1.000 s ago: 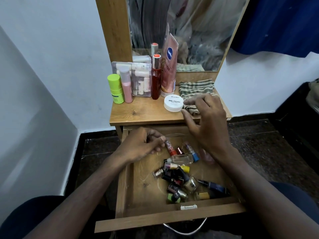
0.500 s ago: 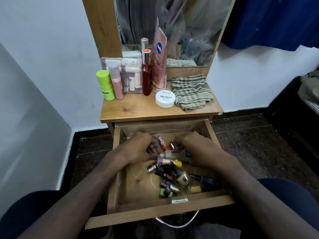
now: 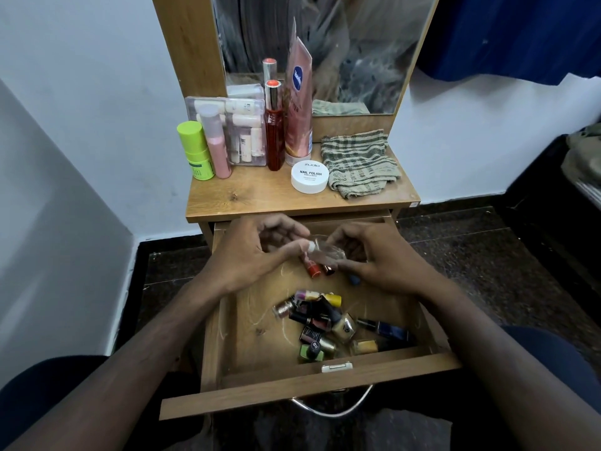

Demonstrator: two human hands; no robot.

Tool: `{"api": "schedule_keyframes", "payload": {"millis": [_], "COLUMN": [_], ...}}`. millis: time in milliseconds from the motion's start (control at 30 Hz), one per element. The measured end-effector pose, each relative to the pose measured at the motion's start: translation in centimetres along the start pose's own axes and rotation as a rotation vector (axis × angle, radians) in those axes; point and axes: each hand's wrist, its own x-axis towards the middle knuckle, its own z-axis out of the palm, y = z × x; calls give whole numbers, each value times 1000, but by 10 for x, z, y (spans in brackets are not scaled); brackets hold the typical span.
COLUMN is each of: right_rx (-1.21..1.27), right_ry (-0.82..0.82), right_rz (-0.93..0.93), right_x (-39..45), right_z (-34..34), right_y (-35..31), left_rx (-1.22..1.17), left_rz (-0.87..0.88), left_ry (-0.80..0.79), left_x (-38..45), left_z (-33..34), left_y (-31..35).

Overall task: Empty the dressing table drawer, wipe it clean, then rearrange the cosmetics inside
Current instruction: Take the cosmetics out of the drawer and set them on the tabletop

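Observation:
The wooden drawer (image 3: 312, 380) is pulled out below the dressing table top (image 3: 260, 196). A pile of several nail polish bottles (image 3: 328, 323) lies in its front half. Over the back of the drawer, both hands meet on a clear glass bottle (image 3: 328, 253) with a white cap. My left hand (image 3: 257, 252) pinches the cap end and also holds a small red-capped bottle (image 3: 313, 270). My right hand (image 3: 374, 255) grips the bottle's other end, and a blue cap (image 3: 355, 280) peeks out beneath it.
On the table top stand a green stick (image 3: 195, 151), a pink bottle (image 3: 216, 144), a clear case of small tubes (image 3: 244, 131), a red bottle (image 3: 274, 138), a pink lotion tube (image 3: 297, 102), a white nail polish remover tub (image 3: 309, 177) and a folded checked cloth (image 3: 357, 164). A mirror rises behind.
My right hand left the cloth on the table top and dropped into the drawer. Both hands then lifted the clear bottle off the drawer floor.

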Motion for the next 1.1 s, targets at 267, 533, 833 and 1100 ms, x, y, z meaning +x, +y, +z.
{"api": "schedule_keyframes", "payload": {"millis": [267, 533, 833, 1100], "right_rx": [319, 140, -244, -355], "right_ry": [44, -6, -362, -343], "right_rz": [36, 12, -145, -7], "right_x": [2, 1, -6, 1], "right_z": [14, 12, 31, 9], "right_y": [-21, -18, -11, 8], "left_rx": [-167, -101, -60, -55], "left_rz": [20, 103, 130, 111], "left_ry": [55, 59, 125, 107], "left_x": [0, -2, -1, 0], "left_z": [-1, 1, -2, -1], "left_y": [1, 0, 0, -1]}}
